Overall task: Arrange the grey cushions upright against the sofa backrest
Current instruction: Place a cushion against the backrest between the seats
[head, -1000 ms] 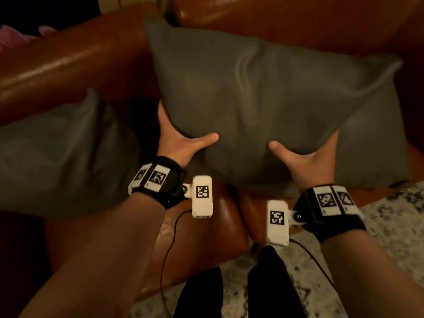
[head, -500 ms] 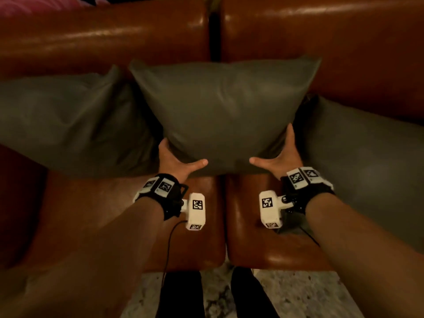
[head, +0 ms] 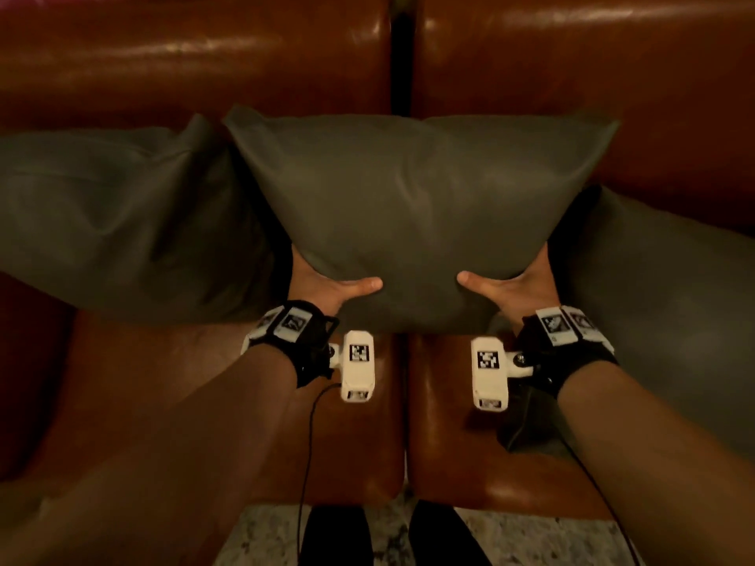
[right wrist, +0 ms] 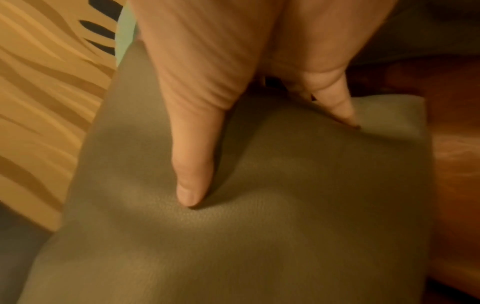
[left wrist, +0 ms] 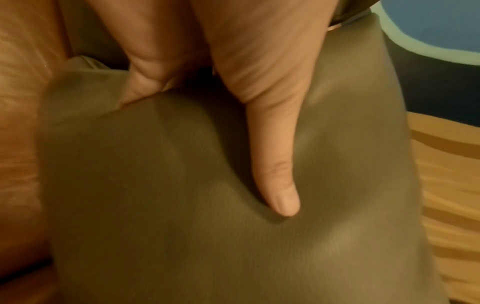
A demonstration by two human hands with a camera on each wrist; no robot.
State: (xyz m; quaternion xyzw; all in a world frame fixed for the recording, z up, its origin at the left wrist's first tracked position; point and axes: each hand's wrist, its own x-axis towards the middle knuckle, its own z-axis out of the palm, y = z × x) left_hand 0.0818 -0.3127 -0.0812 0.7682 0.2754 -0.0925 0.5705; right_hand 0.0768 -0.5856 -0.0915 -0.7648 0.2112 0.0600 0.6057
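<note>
A grey cushion (head: 416, 206) stands upright in the middle of the brown leather sofa, its top against the backrest (head: 204, 63). My left hand (head: 327, 285) grips its lower left corner, thumb on the front, fingers hidden behind. My right hand (head: 506, 285) grips the lower right corner the same way. In the left wrist view the thumb (left wrist: 278, 174) presses into the cushion (left wrist: 182, 205); the right wrist view shows the other thumb (right wrist: 192, 170) dented into the cushion (right wrist: 285, 205). A second grey cushion (head: 110, 226) leans at the left. A third grey cushion (head: 662, 312) lies at the right.
The sofa seat (head: 171, 402) shows bare brown leather in front of the cushions, split by a gap at the centre. A pale patterned rug (head: 531, 537) and dark shoes (head: 335, 537) are at the bottom edge. A cable (head: 306, 443) hangs from the left wrist.
The held cushion has swung from the sofa's left corner to the centre and stands lower and squarer against the backrest. Both hands kept their grip. The view has moved closer.
</note>
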